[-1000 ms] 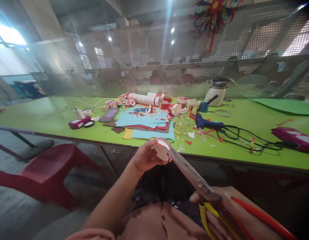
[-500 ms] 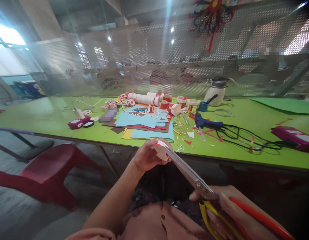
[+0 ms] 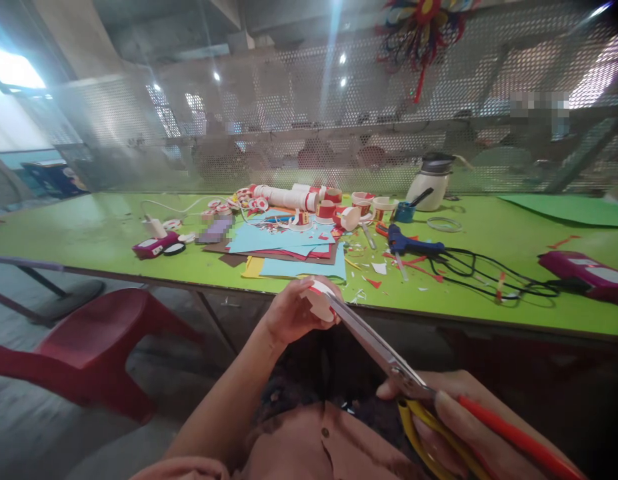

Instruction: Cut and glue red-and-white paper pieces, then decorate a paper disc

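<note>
In front of the table edge, my left hand is closed around a small white and red paper piece, curved like part of a paper cup. My right hand grips large scissors by their yellow and red handles. The tips of the blades touch the paper piece at its right side, and the blades look nearly closed. Whether paper lies between them I cannot tell. Beyond my hands, light blue paper sheets lie stacked on the green table.
A blue glue gun with a black cable lies right of the sheets among paper scraps. Behind stand red and white paper cups, a blue jar and a pale jug. A red plastic chair stands at left.
The view has shifted very slightly. The scissor blades have closed a little further at the paper piece; both hands stay in nearly the same place.
</note>
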Demonstrator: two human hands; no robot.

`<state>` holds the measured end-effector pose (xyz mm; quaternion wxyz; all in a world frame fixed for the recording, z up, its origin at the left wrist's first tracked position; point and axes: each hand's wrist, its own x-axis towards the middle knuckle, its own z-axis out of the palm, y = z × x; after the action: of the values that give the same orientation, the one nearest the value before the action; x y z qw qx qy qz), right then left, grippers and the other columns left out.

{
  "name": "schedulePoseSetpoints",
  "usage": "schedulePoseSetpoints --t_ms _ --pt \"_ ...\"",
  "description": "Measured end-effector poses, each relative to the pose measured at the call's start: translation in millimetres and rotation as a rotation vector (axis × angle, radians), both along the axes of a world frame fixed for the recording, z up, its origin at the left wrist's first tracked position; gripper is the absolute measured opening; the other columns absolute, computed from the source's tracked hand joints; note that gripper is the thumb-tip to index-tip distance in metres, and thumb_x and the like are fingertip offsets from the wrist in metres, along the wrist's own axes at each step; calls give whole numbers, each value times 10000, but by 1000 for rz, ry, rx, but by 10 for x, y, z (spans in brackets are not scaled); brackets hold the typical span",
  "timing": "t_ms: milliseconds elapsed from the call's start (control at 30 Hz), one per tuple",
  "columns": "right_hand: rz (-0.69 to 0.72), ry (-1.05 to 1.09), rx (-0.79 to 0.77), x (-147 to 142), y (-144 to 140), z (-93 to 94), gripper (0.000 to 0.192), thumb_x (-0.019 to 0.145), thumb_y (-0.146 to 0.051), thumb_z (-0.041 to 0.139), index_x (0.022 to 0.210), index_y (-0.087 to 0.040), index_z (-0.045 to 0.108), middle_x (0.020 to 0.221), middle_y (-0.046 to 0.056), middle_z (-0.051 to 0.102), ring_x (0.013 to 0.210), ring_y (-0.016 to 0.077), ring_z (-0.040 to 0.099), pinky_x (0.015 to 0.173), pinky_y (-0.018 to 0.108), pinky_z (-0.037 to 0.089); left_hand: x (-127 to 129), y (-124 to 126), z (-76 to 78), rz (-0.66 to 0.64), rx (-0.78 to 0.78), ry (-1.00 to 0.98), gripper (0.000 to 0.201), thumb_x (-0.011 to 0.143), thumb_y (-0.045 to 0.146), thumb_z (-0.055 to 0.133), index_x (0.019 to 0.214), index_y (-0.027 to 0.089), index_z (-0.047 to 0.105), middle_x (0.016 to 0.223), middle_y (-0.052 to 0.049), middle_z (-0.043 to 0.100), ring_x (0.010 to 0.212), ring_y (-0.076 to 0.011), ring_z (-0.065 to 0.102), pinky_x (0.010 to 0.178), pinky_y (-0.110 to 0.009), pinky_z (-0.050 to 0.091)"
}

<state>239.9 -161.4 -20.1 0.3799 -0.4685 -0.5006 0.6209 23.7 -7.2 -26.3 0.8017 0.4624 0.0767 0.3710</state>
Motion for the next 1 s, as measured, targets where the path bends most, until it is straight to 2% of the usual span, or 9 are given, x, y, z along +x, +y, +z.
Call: schedulePoseSetpoints --t_ms 267,500,867,1000 --pt "31 -39 22 -8 33 56 570 807 -678 461 973 -167 652 498 -61 295 440 73 248 422 220 236 -1 2 -33 5 -19 -5 437 794 507 523 853 93 649 683 -91 611 597 -162 593 461 -202 384" --pt "51 -83 26 -13 39 114 619 774 -701 488 1039 -166 651 543 -40 357 475 89 316 455 232 302 -8 16 -41 33 -22 0 445 785 520 532 864 98 646 663 -80 601 576 -161 584 449 -203 372" --pt "49 -15 -32 3 21 24 590 807 -681 468 1027 -155 621 492 -60 367 437 72 310 450 222 246 -7 0 -55 21 -14 26 436 766 510 550 858 95 646 673 -94 611 582 -170 584 431 -197 348" --pt "68 31 0 3 30 3 587 817 -669 468 1036 -146 623 490 -67 341 441 70 286 444 226 225 -4 -3 -57 21 -24 17 431 772 501 543 852 91 647 653 -93 604 569 -171 579 421 -194 338"
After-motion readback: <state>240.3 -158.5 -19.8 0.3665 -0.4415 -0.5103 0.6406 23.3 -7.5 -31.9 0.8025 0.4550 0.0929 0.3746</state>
